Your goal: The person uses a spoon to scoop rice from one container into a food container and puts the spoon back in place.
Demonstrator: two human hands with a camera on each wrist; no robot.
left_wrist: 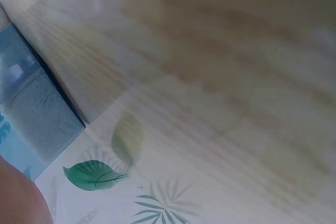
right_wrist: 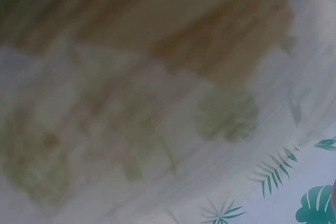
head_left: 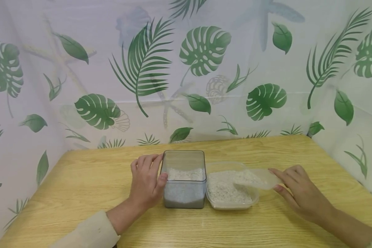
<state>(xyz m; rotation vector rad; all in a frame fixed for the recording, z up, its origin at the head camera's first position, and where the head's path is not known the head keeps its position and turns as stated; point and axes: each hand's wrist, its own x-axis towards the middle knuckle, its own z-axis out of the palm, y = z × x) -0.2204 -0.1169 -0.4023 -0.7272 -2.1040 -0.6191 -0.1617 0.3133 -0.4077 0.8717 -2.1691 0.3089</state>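
Note:
A smoky see-through square container (head_left: 184,194) stands on the table, part filled with pale grains (head_left: 186,174). My left hand (head_left: 147,182) holds its left side, thumb near the front of the rim and fingers toward the back corner. In the left wrist view the container's side (left_wrist: 44,114) shows at the left edge. Right beside it sits a clear plastic tub (head_left: 232,206) of the same pale, rice-like grains. My right hand (head_left: 303,193) pinches the right end of a translucent scoop (head_left: 266,177), whose left end carries grains and lies over the tub.
The wood-grain table (head_left: 90,193) reaches back to a pale curtain (head_left: 161,131) printed with green leaves, which also encloses both sides. In the right wrist view there is only blurred table surface and leaf-printed curtain (right_wrist: 283,203), with a sliver of hand at the right edge.

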